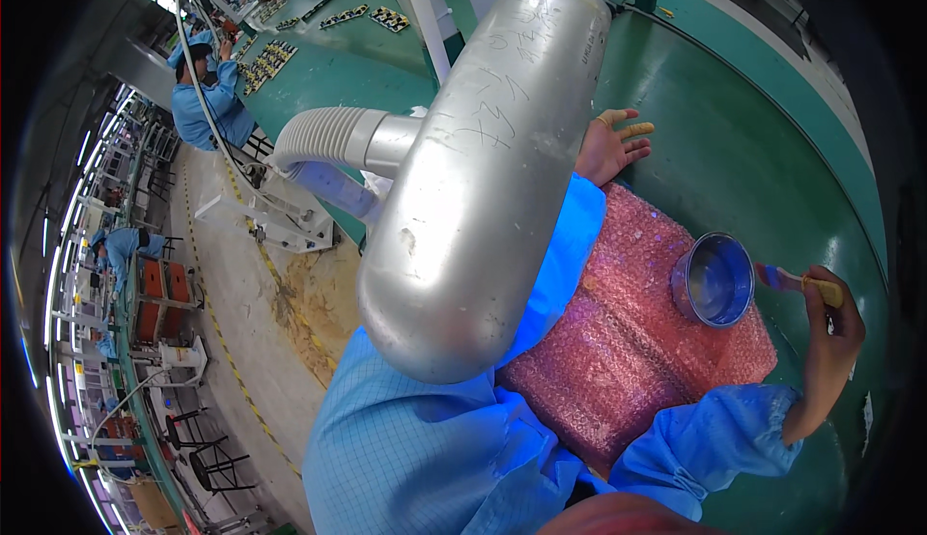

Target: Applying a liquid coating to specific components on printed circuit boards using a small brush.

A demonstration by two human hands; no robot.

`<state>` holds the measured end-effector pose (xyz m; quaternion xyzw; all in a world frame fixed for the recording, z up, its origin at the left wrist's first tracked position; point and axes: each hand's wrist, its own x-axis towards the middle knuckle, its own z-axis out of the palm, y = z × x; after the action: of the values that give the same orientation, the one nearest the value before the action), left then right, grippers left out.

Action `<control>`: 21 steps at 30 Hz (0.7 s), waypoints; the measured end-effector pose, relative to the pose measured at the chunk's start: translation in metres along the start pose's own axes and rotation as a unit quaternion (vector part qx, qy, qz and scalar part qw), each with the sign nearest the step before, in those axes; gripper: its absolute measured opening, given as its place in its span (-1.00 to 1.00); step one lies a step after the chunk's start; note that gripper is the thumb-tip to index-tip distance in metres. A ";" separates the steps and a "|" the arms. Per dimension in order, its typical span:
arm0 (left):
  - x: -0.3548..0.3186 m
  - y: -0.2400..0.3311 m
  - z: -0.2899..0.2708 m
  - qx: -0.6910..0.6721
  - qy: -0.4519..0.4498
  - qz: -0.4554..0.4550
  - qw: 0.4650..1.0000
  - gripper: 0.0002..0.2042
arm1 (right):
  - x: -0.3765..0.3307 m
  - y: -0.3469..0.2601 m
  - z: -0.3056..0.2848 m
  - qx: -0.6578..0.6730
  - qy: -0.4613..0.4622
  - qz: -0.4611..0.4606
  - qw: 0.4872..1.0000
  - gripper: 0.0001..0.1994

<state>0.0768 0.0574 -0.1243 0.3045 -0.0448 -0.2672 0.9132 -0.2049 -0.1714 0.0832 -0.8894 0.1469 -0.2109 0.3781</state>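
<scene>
My right hand (832, 334) grips a small paintbrush (797, 280) by its yellowish handle, bristles toward a round metal cup (682, 289). The brush is just right of the cup's rim, apart from it. Inside the cup something pale and shiny shows, perhaps liquid. Pink bubble wrap (618, 342) lies beneath the cup in front of me. Beyond the wrap, my left hand (608, 146) rests by the green tabletop, palm up with fingers apart and nothing in it. Yellowish covers sit on some of its fingers. The hood partly hides my left forearm.
A big silver metal hood (483, 178) hangs over my left arm, joined to a grey ribbed hose (319, 136). On the green table (772, 149) beyond stand white posts. Several small parts (268, 67) lie at the far left, where a person in blue (212, 100) sits.
</scene>
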 end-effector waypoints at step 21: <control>-0.004 0.002 -0.003 -0.015 -0.017 0.002 1.000 -0.64 | 0.000 -0.004 0.005 0.014 -0.007 -0.002 1.000 -0.82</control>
<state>0.0755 0.0626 -0.1253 0.2861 -0.0570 -0.2715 0.9172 -0.2024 -0.1651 0.0832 -0.8855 0.1393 -0.2079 0.3914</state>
